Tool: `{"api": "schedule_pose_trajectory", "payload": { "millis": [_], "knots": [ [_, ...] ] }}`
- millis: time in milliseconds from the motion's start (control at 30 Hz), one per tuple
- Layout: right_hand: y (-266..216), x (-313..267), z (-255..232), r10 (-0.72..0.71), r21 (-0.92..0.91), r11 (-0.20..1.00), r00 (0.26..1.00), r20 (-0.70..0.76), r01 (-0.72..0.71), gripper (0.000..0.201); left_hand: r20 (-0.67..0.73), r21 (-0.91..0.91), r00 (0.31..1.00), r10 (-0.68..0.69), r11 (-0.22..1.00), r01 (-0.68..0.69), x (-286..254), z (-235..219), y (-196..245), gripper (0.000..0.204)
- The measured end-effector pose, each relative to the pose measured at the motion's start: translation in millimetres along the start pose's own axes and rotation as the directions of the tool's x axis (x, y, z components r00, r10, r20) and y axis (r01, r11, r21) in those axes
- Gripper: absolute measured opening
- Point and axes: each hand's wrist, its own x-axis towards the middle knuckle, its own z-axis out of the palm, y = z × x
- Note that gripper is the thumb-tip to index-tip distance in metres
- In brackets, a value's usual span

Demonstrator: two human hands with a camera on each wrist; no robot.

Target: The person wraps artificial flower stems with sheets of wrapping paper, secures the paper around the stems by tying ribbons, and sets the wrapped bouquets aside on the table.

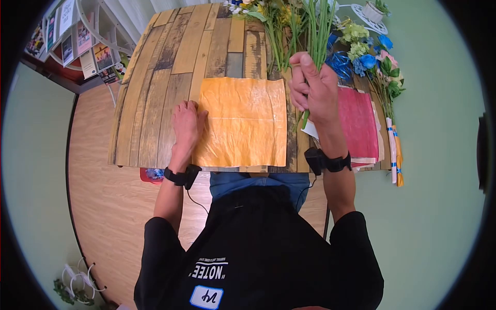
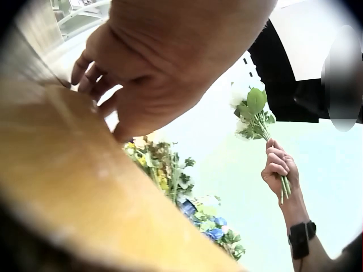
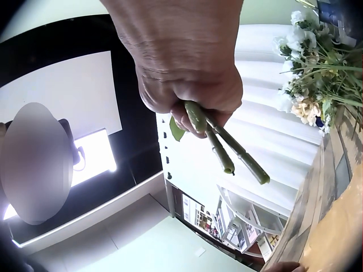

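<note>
Slender green stems (image 1: 319, 37), gripped in the right hand (image 1: 318, 90), want firm, gentle pressure; the left hand (image 1: 186, 124), fingers relaxed, should lightly steady the crinkled orange paper (image 1: 245, 129) at centre frame.

The tabletop (image 1: 155, 67) is faced in matt, wood-look planks. Near its front edge, an orange sheet (image 1: 243, 124) is seen as thin, glossy and creased, like coated paper. Toward the right edge, crinkled red paper (image 1: 356, 124) is shown with a duller finish. Shiny blue foil-like material (image 1: 340, 64) is seen beyond it.
</note>
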Motion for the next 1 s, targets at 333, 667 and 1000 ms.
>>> {"api": "schedule_pose_trajectory", "payload": {
  "millis": [333,667,1000],
  "knots": [
    [13,-40,-11,-0.041,-0.014,0.999,0.997,-0.067,0.04,0.039,0.054,0.0,0.998,-0.039,0.999,0.039,-9,-7,-26,0.019],
    [34,-69,-15,-0.016,-0.056,0.998,0.992,-0.129,0.009,0.039,0.292,-0.344,0.948,-0.124,0.912,0.225,-11,-25,-21,0.03],
    [55,-94,-28,0.062,-0.008,0.998,0.977,-0.204,-0.065,0.04,0.161,-0.02,0.985,-0.061,0.998,0.065,-22,-24,5,0.044]
  ]
}}
